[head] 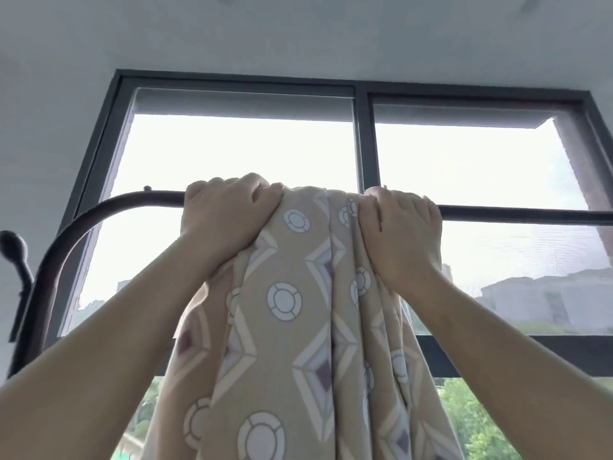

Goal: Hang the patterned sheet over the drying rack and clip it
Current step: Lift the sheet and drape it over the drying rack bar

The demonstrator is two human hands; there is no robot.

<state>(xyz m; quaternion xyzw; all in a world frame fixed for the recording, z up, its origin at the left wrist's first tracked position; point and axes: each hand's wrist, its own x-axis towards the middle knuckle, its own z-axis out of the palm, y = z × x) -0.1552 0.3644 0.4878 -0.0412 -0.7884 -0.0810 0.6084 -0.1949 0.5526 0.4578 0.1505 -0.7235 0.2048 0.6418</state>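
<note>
The patterned sheet [295,327], beige with white circles and purple diamonds, hangs bunched in folds from the dark top bar of the drying rack [517,215]. My left hand [222,217] grips the sheet's top left fold at the bar, fingers curled over it. My right hand [398,234] grips the top right fold against the bar in the same way. The sheet's upper edge lies over the bar between my two hands. No clip is in view.
The rack's bar curves down at the left [66,234] to an upright with a round knob [13,244]. Behind stands a large dark-framed window [365,134] with trees and buildings outside. The ceiling is close above.
</note>
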